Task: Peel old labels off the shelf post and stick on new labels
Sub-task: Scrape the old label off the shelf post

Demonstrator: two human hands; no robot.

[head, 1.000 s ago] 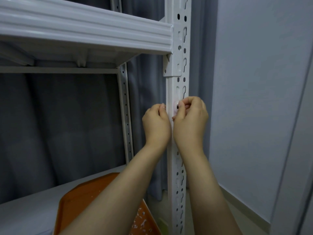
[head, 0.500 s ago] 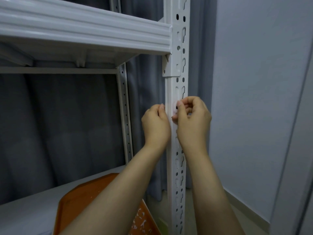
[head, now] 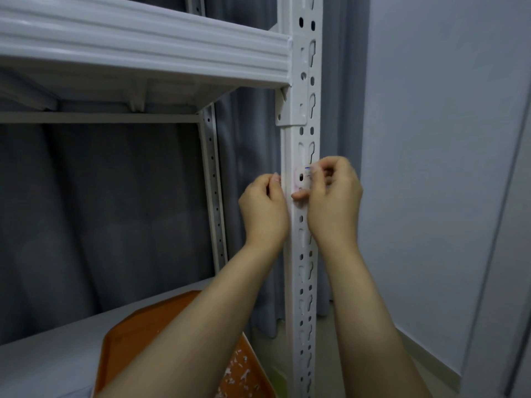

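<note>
Label point(head: 302, 179) on shelf post point(head: 301, 254) front, mid-frame. R hand point(head: 334, 205) at its 3 o'clock, thumb + forefinger pinching label edge. L hand point(head: 264, 209) at 9 o'clock, fingers curled by post edge; can't tell if gripping anything. Orange tray point(head: 123, 349) at 7 o'clock

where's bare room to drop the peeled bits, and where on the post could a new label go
Free: the left and far part of the orange tray, the grey shelf board left of it, and the post below both hands. Crowded: scraps fill the tray's near right corner; the right hand pinches the label, with the left hand beside it.
</note>
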